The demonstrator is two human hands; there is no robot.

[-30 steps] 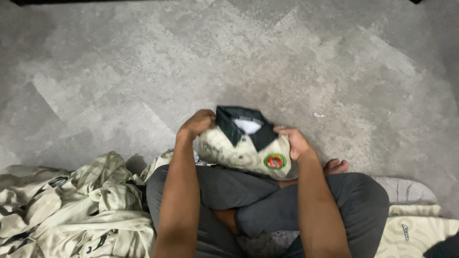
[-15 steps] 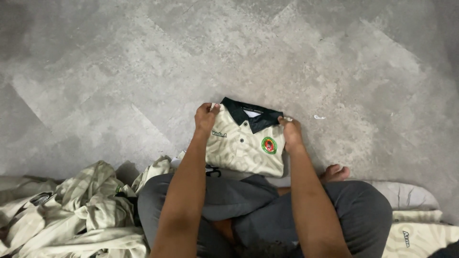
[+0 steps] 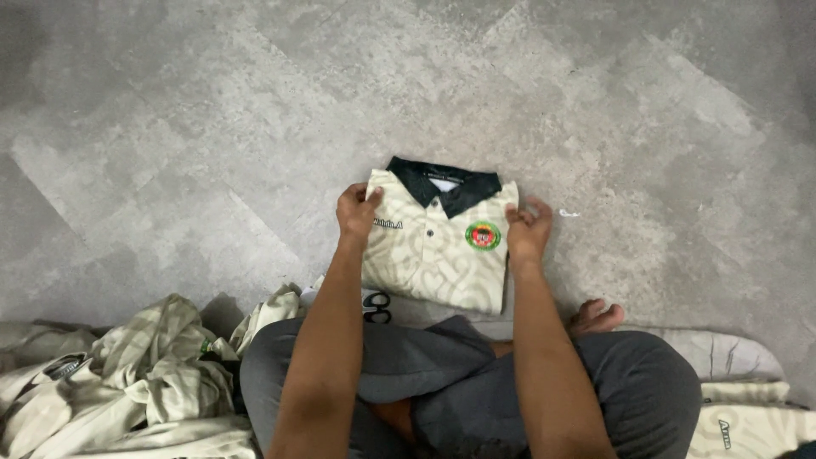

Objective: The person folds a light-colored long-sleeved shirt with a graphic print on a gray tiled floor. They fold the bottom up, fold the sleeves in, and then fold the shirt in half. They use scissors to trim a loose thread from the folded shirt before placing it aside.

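A folded cream polo shirt (image 3: 435,246) with a dark collar and a round red and green badge lies flat on the grey floor in front of my crossed legs. My left hand (image 3: 357,212) grips its left edge near the shoulder. At the shirt's right edge sits my right hand (image 3: 529,231), fingers curled on the fabric beside the badge.
A heap of crumpled cream shirts (image 3: 127,382) lies at the lower left. More folded cream cloth (image 3: 748,399) sits at the lower right beside my knee. My bare foot (image 3: 595,316) shows past the right leg. The grey stone floor (image 3: 212,127) stretches ahead.
The shirt went from a bunched bundle held up near my lap to lying folded flat on the floor farther ahead. Both hands moved forward with it and now rest at its side edges.
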